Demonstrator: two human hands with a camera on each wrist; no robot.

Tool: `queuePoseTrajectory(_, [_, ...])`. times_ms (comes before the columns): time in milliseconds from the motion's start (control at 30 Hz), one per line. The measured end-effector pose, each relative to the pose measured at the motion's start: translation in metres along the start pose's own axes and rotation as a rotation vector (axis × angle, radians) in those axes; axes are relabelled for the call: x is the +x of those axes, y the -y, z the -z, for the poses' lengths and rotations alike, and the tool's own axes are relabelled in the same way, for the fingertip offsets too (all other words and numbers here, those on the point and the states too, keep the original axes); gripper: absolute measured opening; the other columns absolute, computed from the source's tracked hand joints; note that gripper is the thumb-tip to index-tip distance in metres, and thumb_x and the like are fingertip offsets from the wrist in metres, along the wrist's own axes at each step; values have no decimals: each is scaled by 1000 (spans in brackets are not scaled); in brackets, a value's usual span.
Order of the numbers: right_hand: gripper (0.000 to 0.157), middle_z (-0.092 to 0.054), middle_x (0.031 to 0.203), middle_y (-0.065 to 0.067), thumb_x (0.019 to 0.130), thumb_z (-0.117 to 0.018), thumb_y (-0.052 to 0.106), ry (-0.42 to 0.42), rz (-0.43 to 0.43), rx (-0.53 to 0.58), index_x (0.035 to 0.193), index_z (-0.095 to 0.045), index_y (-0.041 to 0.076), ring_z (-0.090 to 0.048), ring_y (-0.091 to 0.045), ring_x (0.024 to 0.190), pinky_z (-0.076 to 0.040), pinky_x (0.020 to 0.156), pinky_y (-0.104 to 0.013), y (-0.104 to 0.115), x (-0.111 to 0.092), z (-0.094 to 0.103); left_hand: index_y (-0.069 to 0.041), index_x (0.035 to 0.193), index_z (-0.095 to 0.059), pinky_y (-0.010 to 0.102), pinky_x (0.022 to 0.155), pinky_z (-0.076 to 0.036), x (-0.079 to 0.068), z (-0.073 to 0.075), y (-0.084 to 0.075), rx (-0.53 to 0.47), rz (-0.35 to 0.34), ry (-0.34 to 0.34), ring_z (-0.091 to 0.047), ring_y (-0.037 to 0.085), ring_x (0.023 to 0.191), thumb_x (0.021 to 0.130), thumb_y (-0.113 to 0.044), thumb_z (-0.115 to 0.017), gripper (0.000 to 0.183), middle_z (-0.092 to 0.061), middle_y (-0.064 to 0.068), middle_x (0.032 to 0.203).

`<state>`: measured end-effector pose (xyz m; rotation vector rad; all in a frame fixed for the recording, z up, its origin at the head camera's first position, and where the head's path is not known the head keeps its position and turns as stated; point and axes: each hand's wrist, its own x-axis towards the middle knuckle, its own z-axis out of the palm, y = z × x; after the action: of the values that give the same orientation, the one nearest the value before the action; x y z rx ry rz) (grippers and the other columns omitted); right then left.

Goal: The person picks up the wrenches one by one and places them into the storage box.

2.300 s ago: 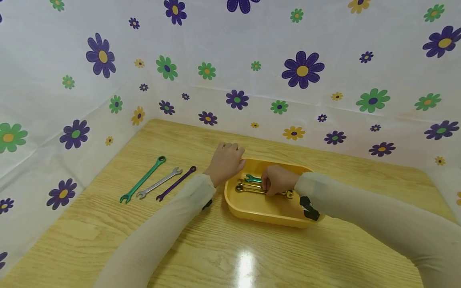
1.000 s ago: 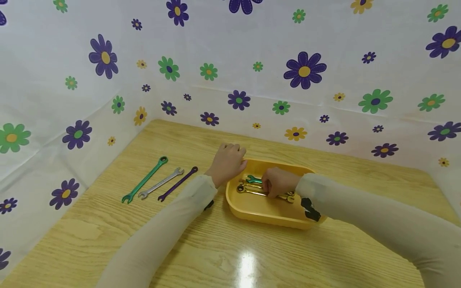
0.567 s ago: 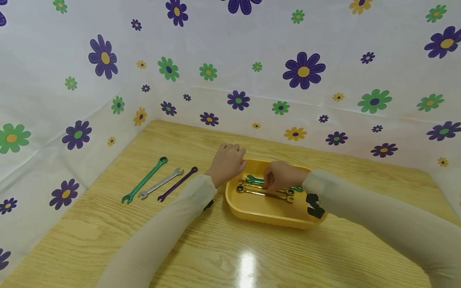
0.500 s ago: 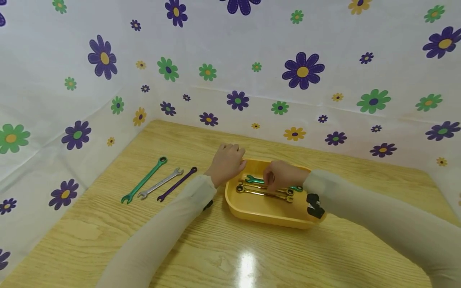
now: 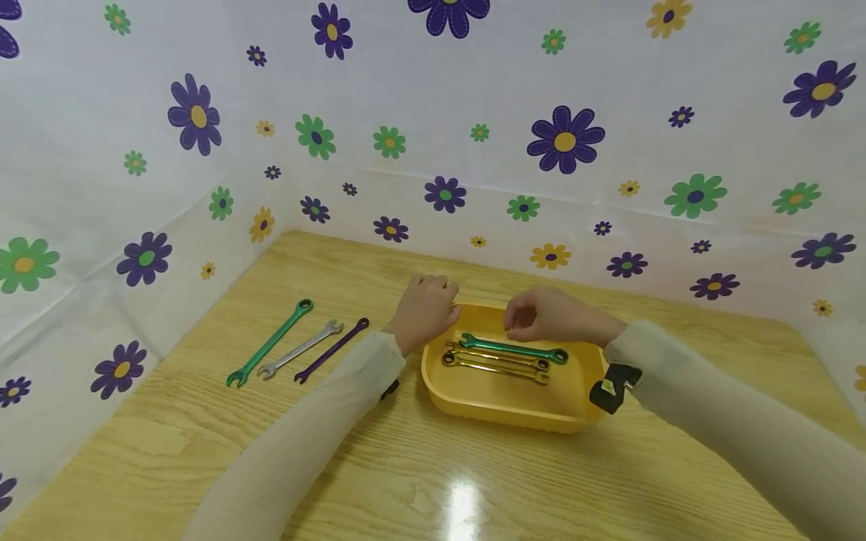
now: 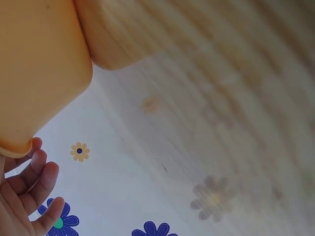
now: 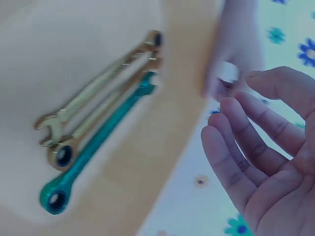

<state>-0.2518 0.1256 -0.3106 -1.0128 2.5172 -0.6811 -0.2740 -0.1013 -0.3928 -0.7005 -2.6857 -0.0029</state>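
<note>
Head camera overlooks the tray (image 5: 473, 391); both wrist cameras view it close.

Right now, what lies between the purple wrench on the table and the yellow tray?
In the head view, only the left hand and its sleeved forearm lie between the purple wrench and the tray; the hand rests on the tray's corner.

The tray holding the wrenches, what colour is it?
The tray is yellow-orange, clearest in the head view.

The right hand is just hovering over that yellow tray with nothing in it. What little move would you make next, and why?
Probably lower the right hand onto the green metal wrench in the yellow plastic tray and pinch its shaft. It lies topmost and nearest the empty fingers, while the left hand steadies the tray's rim.
</note>
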Motion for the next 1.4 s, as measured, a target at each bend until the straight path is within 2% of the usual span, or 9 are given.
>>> queuePoseTrajectory(200, [7, -68, 84, -3, 88, -64, 12, -89, 10, 24, 91, -68, 8, -59, -11, 74, -51, 76, -29, 1, -19, 18, -10, 97, -64, 38, 86, -47, 0, -1, 0, 8, -1, -9, -64, 22, 91, 91, -31, -56, 24, -66, 6, 93])
queuePoseTrajectory(400, [12, -69, 91, -6, 90, -62, 13, -126, -59, 86, 97, -68, 7, -62, -19, 80, -51, 73, -22, -8, -36, 26, -9, 98, -65, 39, 87, -47, 0, 0, 0, -15, 7, -1, -64, 22, 92, 91, -30, -56, 24, -67, 6, 94])
queuePoseTrajectory(533, [15, -69, 92, -11, 91, -59, 14, -176, -100, 105, 100, -67, 5, -62, -27, 81, -53, 72, -26, -19, -45, 28, -9, 100, -64, 39, 88, -47, 0, 1, -1, -5, 14, 9, -64, 22, 93, 91, -31, -56, 25, -67, 6, 96])
queuePoseTrajectory(733, [22, -67, 96, -16, 95, -53, 16, -250, -168, 144, 108, -64, 1, -64, -22, 83, -55, 76, -32, -36, -60, 29, -9, 98, -64, 39, 87, -48, 1, -1, -1, -7, 14, 0, -64, 22, 92, 91, -32, -57, 25, -67, 6, 93])
queuePoseTrajectory(867, [26, -67, 99, -17, 96, -51, 18, -283, -208, 152, 111, -62, -1, -62, -16, 82, -54, 75, -26, -47, -68, 28, -9, 98, -64, 39, 86, -48, 1, 1, -1, -13, 16, 9, -64, 22, 91, 91, -31, -57, 24, -67, 6, 93])
queuePoseTrajectory(1000, [25, -67, 96, -15, 96, -51, 19, -334, -230, 99, 106, -63, -1, -60, -14, 80, -52, 72, -24, -59, -71, 25, -9, 99, -64, 39, 87, -48, 1, 4, -2, -17, 25, 20, -64, 22, 90, 91, -31, -57, 25, -67, 7, 93])
queuePoseTrajectory(1133, [20, -67, 91, -16, 95, -54, 17, -388, -259, -38, 99, -65, 1, -60, -21, 80, -51, 69, -29, -71, -72, 17, -9, 98, -64, 39, 86, -48, 1, 4, -2, -16, 26, 16, -64, 22, 90, 91, -30, -57, 24, -66, 7, 93])
queuePoseTrajectory(1400, [21, -66, 87, -13, 93, -51, 17, -413, -325, -262, 98, -64, 1, -58, -23, 76, -52, 70, -39, -84, -68, 3, -8, 96, -64, 39, 85, -48, 1, 6, -3, -27, 23, 12, -64, 23, 88, 90, -29, -58, 22, -66, 7, 90])
